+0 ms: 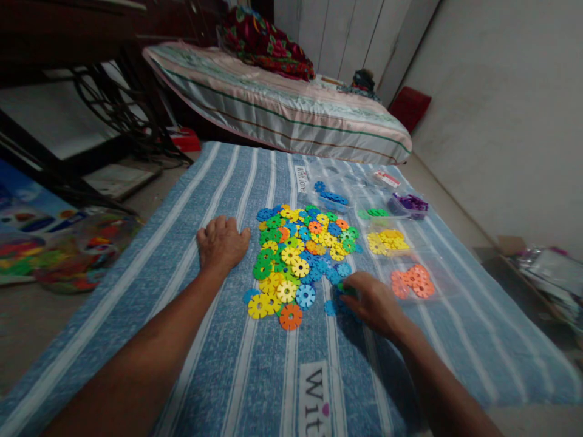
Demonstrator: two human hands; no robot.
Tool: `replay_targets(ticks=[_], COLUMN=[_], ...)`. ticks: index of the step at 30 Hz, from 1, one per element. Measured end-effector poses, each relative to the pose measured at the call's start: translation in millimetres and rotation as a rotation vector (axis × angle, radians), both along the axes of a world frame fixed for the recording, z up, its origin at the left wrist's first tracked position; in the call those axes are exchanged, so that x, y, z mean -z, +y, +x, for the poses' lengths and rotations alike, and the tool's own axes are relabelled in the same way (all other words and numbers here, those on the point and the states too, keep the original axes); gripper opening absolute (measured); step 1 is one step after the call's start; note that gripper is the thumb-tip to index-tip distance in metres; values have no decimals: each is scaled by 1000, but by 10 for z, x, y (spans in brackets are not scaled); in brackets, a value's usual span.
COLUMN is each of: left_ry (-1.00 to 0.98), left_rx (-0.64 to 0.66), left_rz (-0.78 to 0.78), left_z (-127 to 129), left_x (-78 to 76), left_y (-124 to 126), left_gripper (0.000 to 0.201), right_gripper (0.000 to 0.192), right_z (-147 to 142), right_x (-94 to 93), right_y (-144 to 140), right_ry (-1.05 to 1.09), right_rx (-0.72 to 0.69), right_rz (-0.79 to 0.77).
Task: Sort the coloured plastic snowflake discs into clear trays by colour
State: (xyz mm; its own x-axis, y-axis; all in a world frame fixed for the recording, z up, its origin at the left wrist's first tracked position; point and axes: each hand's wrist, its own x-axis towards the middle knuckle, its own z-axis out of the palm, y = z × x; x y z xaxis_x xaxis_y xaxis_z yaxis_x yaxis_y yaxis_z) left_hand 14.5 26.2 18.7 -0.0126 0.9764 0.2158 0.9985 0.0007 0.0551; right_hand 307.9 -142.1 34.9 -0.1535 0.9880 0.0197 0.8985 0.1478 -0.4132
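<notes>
Disc pile: slotted discs (pixel 291 255) in yellow, green, blue and orange lie heaped mid-cloth between the two hands, overlapping, with a ragged outline.
Pile's near edge: an orange disc (pixel 290 317) sits lowest; from there the striped cloth (pixel 268 388) runs on toward the wearer, past a white printed patch (pixel 314 394).
Left hand (pixel 222 241): palm down on the cloth, fingers slightly spread and holding nothing, thumb toward the pile with a strip of cloth between.
Left-side room: a broad band of cloth separates this hand from the sloping left edge.
Right hand (pixel 373 303): at the pile's right border, fingers and thumb curled in at a green disc (pixel 340 286); shade and blur leave it unclear whether that piece is gripped or merely touched.
Right-side room: a narrow lane of cloth lies between this hand and the orange discs (pixel 416 282) to its right.
Sorted colours: yellow discs (pixel 392 240), green discs (pixel 377 212), blue discs (pixel 334 198) and purple pieces (pixel 412 203) sit in clear containers along the pile's far right.
Right edge: a wide cloth margin continues beyond the containers.
Far edge: a mattress (pixel 282 115) stands just past it.
</notes>
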Motion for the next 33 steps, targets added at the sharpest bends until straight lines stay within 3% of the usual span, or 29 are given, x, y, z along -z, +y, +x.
replay_targets(ticks=[10, 17, 25, 33], left_ry=[22, -1, -17, 1], left_rx=[0, -1, 6, 7], left_rz=[7, 0, 23, 26], left_z=[-18, -24, -47, -51], left_x=[35, 25, 69, 84], left_y=[22, 15, 32, 44], left_gripper=[44, 44, 44, 46], right_gripper=[4, 9, 16, 17], right_z=[-122, -77, -100, -107], right_x=[55, 21, 52, 58], right_y=[-66, -18, -37, -70], right_ry=[-124, -19, -52, 65], right_rx=[6, -12, 5, 18], right_rz=[-9, -57, 13, 5])
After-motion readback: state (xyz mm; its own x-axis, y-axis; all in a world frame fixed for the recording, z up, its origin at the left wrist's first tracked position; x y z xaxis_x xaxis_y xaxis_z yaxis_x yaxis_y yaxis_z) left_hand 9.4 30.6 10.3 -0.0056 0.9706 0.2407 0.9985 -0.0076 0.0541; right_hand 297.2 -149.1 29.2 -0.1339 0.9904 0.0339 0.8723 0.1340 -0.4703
